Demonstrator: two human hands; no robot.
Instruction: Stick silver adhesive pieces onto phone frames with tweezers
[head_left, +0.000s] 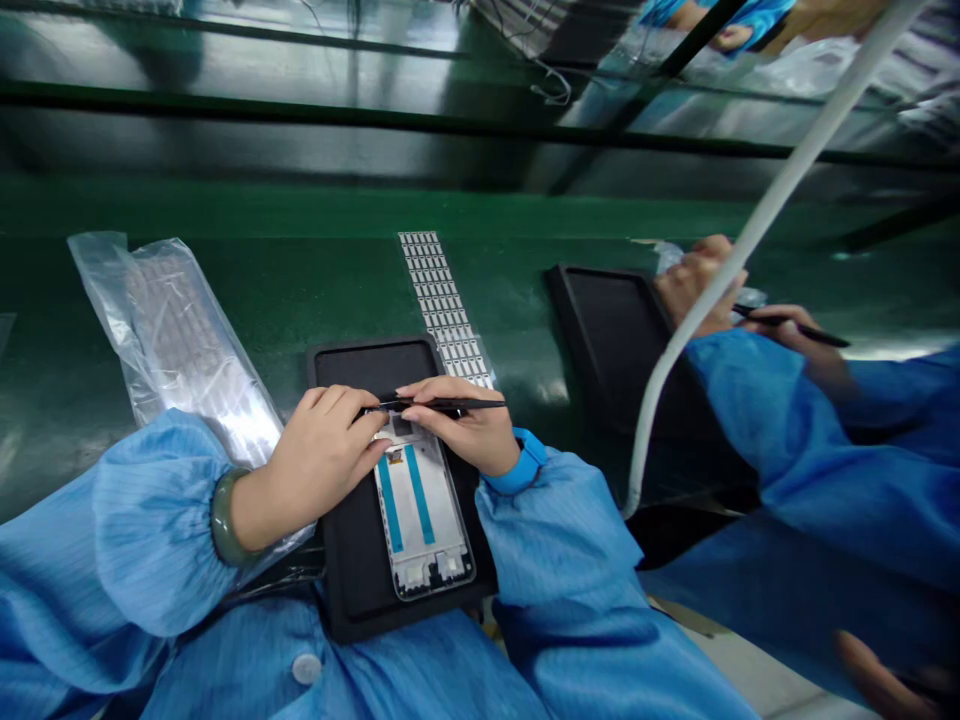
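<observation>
A phone frame (420, 510) with two blue adhesive strips lies in a black tray (352, 560) at the bench edge. My right hand (469, 425) is closed around black tweezers (469, 404), whose tip points left over the frame's upper end. Bent over that same end, my left hand (319, 465) has its fingertips together at the frame's top left edge, close to the tweezer tip. What those fingers pinch, if anything, is hidden. Just beyond the tray lies a sheet of small rectangular parts (439, 290).
Clear plastic bags (180, 310) with strips inside lie to the left. A grey-white hose (757, 230) slants across the right side. Behind it, a co-worker's hands (697, 280) hold a dark tool beside another black tray (615, 320). Metal rails (300, 115) cross the back.
</observation>
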